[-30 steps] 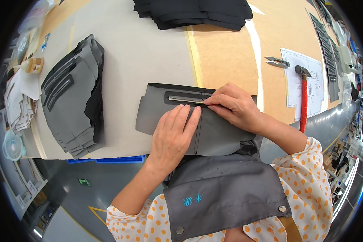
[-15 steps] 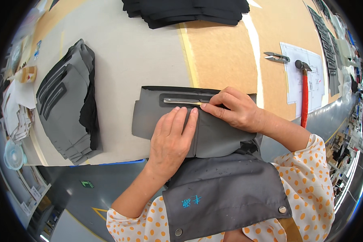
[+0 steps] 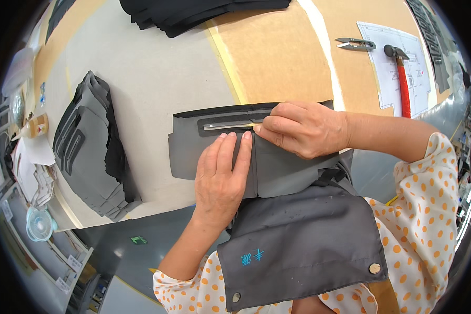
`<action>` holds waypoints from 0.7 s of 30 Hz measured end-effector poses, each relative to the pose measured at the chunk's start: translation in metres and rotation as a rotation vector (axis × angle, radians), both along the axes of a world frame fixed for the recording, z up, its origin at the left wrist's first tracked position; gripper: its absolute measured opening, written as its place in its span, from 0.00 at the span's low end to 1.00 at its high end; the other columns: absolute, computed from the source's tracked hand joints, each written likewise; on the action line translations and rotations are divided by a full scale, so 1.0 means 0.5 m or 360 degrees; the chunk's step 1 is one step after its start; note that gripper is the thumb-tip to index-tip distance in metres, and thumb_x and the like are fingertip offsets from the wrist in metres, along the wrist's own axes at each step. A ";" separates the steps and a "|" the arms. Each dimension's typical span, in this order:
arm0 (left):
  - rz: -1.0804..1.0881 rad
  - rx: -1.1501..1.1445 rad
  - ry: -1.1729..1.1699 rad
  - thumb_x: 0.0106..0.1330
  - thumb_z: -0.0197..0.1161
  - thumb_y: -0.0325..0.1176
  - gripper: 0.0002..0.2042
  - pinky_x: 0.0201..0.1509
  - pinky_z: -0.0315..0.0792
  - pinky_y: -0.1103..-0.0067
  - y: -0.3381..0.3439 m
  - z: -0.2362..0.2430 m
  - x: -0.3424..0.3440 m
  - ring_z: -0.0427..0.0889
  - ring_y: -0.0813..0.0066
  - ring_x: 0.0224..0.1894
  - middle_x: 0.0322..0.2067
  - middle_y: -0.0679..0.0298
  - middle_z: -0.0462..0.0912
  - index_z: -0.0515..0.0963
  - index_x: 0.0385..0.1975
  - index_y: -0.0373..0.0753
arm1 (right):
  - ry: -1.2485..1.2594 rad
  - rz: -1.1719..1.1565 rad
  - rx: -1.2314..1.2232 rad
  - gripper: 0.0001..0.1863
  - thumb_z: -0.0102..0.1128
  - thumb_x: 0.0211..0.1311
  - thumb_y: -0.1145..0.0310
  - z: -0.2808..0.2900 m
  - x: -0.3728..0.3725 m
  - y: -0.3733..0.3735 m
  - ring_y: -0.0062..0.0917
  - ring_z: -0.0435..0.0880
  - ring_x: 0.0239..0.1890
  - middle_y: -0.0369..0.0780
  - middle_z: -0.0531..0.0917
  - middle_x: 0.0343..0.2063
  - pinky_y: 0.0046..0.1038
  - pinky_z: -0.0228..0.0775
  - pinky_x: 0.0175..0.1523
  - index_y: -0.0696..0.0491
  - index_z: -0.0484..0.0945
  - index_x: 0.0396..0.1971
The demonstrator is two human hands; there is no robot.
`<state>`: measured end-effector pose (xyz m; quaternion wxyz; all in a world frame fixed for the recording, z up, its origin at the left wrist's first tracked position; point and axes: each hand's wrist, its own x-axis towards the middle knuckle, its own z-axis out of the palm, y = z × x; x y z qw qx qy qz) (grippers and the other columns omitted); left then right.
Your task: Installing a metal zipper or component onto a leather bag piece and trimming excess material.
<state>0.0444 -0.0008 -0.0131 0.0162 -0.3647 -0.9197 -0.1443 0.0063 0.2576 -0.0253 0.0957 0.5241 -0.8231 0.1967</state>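
A grey fabric panel [image 3: 214, 152] lies at the table's near edge, with a long slot in a darker frame near its far side. Inside the slot runs a thin pale strip [image 3: 227, 126]. My left hand [image 3: 220, 175] rests flat on the panel, fingers stretched out, tips just below the slot. My right hand [image 3: 309, 128] is closed, thumb and index finger pinched at the slot beside a small yellowish bit. Whatever is between those fingertips is hidden. A vertical seam crosses the panel just right of my left fingertips.
Stacked grey fabric pieces [image 3: 83, 157] lie left; a black fabric stack [image 3: 193, 13] lies at the far edge. At right are thread snips [image 3: 356, 44], a red-handled hammer [image 3: 403, 86] and a printed drawing sheet [image 3: 377, 39]. A yellowish bottle [image 3: 36, 125] stands far left.
The whole view has shifted and tilted slightly. My right forearm has swung up and outward, and the right fingers look more curled at the slot. My left hand stays flat on the panel.
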 end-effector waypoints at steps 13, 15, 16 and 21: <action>0.0099 0.0283 -0.0183 0.60 0.58 0.14 0.25 0.60 0.74 0.67 0.000 0.005 -0.010 0.78 0.59 0.57 0.55 0.57 0.76 0.80 0.60 0.37 | 0.0032 0.0075 0.0009 0.23 0.67 0.52 0.72 -0.003 -0.002 0.003 0.31 0.78 0.40 0.41 0.78 0.39 0.30 0.78 0.41 0.66 0.82 0.49; 0.0107 0.0293 -0.0211 0.59 0.58 0.13 0.27 0.60 0.73 0.67 0.003 0.008 -0.019 0.78 0.59 0.57 0.55 0.57 0.76 0.80 0.60 0.37 | -0.0016 0.0046 0.0070 0.22 0.67 0.54 0.72 -0.002 0.002 0.003 0.31 0.79 0.41 0.42 0.78 0.39 0.31 0.78 0.42 0.66 0.83 0.49; 0.0117 0.0306 -0.0248 0.57 0.57 0.11 0.28 0.60 0.73 0.67 0.004 0.009 -0.023 0.77 0.59 0.57 0.54 0.57 0.77 0.80 0.60 0.37 | -0.0012 0.0041 0.0068 0.22 0.67 0.54 0.72 -0.003 0.002 0.003 0.31 0.79 0.41 0.42 0.78 0.39 0.31 0.78 0.42 0.66 0.83 0.49; 0.0046 0.0169 -0.0228 0.58 0.61 0.15 0.29 0.61 0.72 0.65 -0.004 0.003 -0.018 0.75 0.56 0.59 0.57 0.57 0.74 0.77 0.63 0.38 | 0.0145 0.0021 -0.0058 0.20 0.65 0.52 0.69 -0.011 -0.003 0.000 0.27 0.77 0.35 0.38 0.72 0.32 0.28 0.73 0.39 0.65 0.82 0.45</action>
